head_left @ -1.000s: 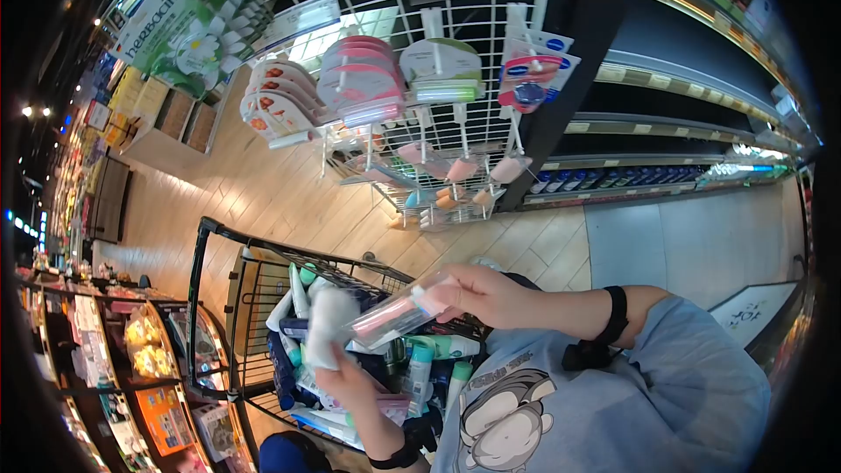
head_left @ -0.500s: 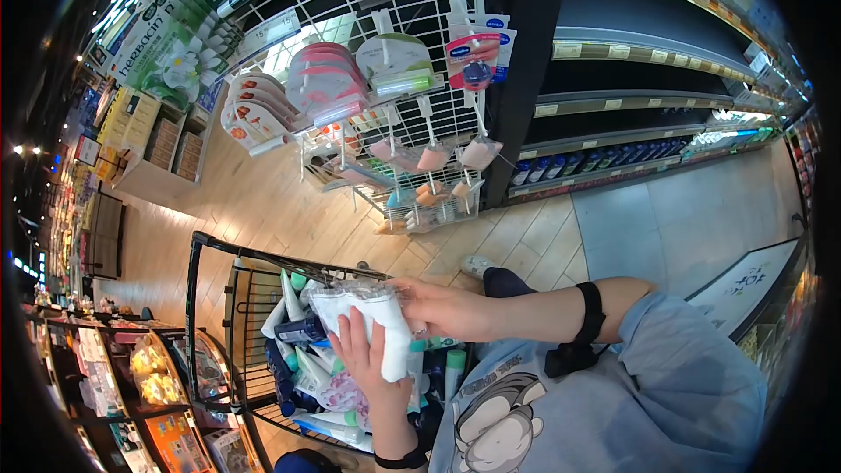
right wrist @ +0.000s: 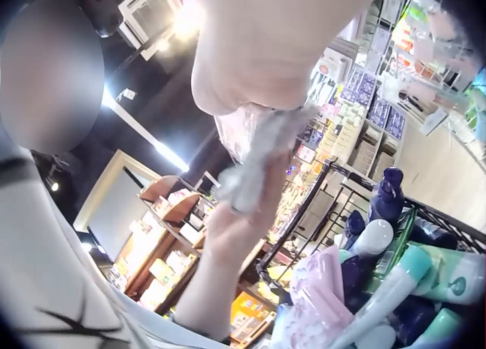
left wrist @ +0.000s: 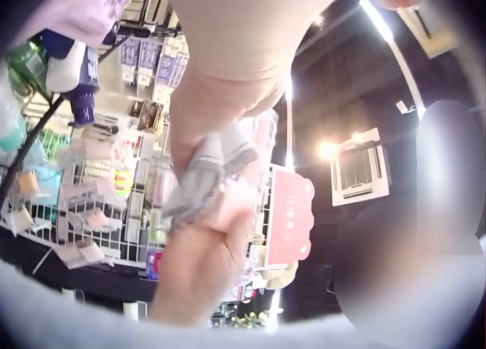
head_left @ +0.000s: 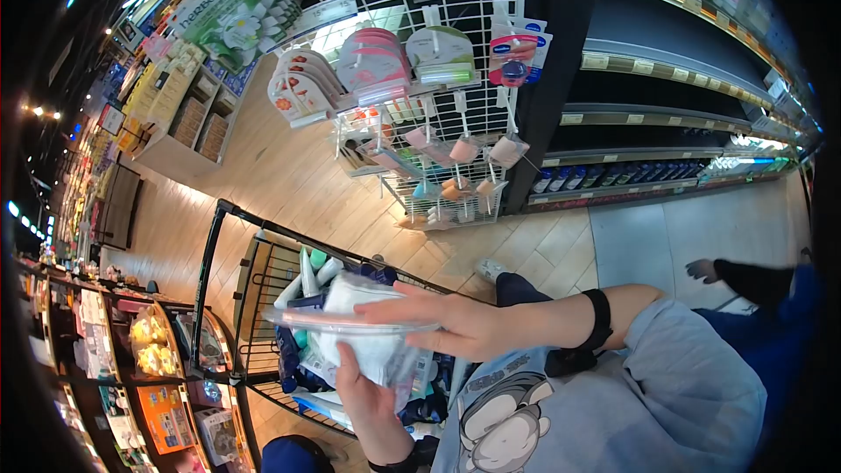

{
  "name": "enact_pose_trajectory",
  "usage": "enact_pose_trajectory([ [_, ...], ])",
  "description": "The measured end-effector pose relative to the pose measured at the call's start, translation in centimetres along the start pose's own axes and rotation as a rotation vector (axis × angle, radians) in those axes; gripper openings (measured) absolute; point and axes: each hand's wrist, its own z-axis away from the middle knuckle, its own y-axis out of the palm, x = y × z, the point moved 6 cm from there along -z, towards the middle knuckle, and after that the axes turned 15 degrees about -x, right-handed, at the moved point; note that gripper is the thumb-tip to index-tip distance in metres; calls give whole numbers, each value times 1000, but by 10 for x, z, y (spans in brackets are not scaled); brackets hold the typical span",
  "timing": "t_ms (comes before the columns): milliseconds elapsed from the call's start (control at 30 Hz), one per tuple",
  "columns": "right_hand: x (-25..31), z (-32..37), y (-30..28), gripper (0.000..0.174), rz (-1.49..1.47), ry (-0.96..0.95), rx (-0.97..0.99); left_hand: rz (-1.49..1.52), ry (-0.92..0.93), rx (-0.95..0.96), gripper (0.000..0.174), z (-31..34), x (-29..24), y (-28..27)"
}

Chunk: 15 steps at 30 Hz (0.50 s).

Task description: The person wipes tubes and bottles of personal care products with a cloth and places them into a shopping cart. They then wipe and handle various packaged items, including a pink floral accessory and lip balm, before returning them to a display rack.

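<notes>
In the head view my left hand (head_left: 372,407) holds a soft white item (head_left: 372,359) in clear plastic from below, thumb against its near side. Across its top, my right hand (head_left: 464,320) grips a clear packet (head_left: 350,322) seen nearly edge-on, fingers fairly straight along it. In the left wrist view, a blurred greyish-white bundle (left wrist: 203,174) lies between my left hand (left wrist: 228,83) and my right hand (left wrist: 199,265). The right wrist view has the bundle (right wrist: 258,163) between my right hand (right wrist: 254,60) and my left hand (right wrist: 234,235).
Below the hands is a black wire cart (head_left: 206,267) full of tubes and bottles. A wire rack (head_left: 394,114) hung with packets stands ahead, with dark shelves (head_left: 674,57) to its right. Another person's arm (head_left: 749,280) shows at the right; lit display shelves (head_left: 158,359) stand at left.
My hands came together around the white item. The clear packet, earlier in my right hand and then hidden, now lies over it, nearly edge-on. Another person's arm has appeared at the right.
</notes>
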Motion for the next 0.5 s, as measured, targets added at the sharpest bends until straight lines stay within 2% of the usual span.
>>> enact_pose_trajectory([
  [33, -5, 0, 9, 44, 156, -80, 101, 253, -237, 162, 51, 9, 5, 12],
  [200, -22, 1, 8, 44, 305, -137, 149, 266, -56, 34, 52, -1, -12, 11],
  [267, -28, 0, -1, 40, 202, -12, 112, 228, -15, -23, 52, -4, -18, 6],
  [300, -30, 1, -4, 40, 200, -11, 119, 232, 49, -84, 50, -5, -24, 5],
  [367, -44, 4, -18, 36, -55, 166, -16, 241, 120, -149, 48, -9, -32, -1],
  [433, -60, 6, -31, 33, -88, 144, -70, 220, 251, -131, 47, -17, -48, -10],
  [467, -72, 7, -42, 33, -150, 326, -128, 192, 376, -192, 47, -19, -54, -13],
  [500, -85, 10, -51, 33, -212, 508, -186, 195, 381, -195, 47, -24, -58, -17],
])
